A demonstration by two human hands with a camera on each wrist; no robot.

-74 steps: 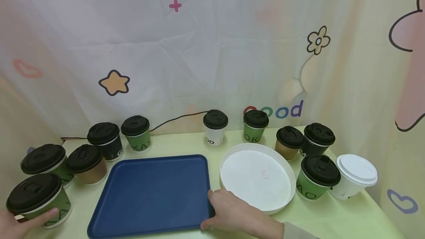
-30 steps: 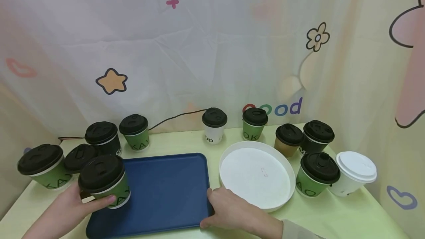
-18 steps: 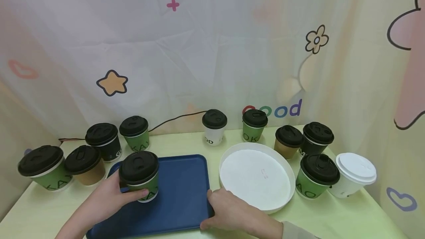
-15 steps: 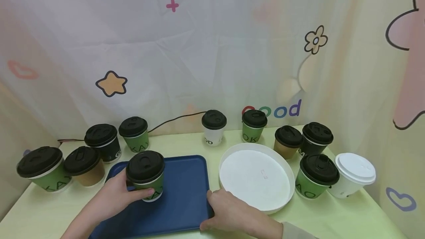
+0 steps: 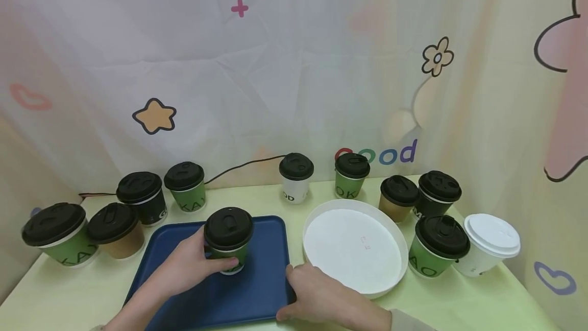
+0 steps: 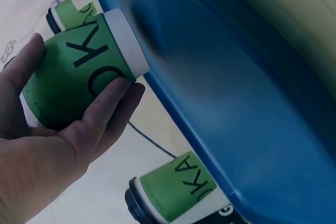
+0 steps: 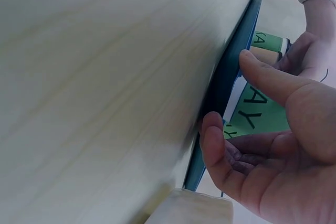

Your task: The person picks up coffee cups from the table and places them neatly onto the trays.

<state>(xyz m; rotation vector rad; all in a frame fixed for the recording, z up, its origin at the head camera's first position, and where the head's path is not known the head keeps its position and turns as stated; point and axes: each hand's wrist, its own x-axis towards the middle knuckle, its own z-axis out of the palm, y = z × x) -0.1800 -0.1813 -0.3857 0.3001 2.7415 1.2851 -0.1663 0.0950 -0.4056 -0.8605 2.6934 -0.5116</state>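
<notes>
A green paper coffee cup point(image 5: 240, 257) with a black lid is in my left hand point(image 5: 190, 265), thumb and fingers round its side. It stands upright over the middle of the blue tray point(image 5: 264, 249). In the left wrist view, the cup's white base point(image 6: 127, 43) is close to the tray surface; I cannot tell whether they touch. My right hand point(image 5: 317, 290) grips the tray's right edge near the front corner. The right wrist view shows the tray rim point(image 7: 231, 72) between that thumb and the curled fingers.
Right of the tray lies a round white shallow dish point(image 5: 358, 249). Lidded cups stand at left, including a brown cup point(image 5: 120, 234) and a green cup point(image 5: 64, 236). A white cup point(image 5: 296, 180) is at the back; several more, including a white-lidded cup point(image 5: 491, 244), stand right.
My left hand has carried the green cup from the table's left front corner rightward to over the tray's middle. The right hand has stayed on the tray edge.
</notes>
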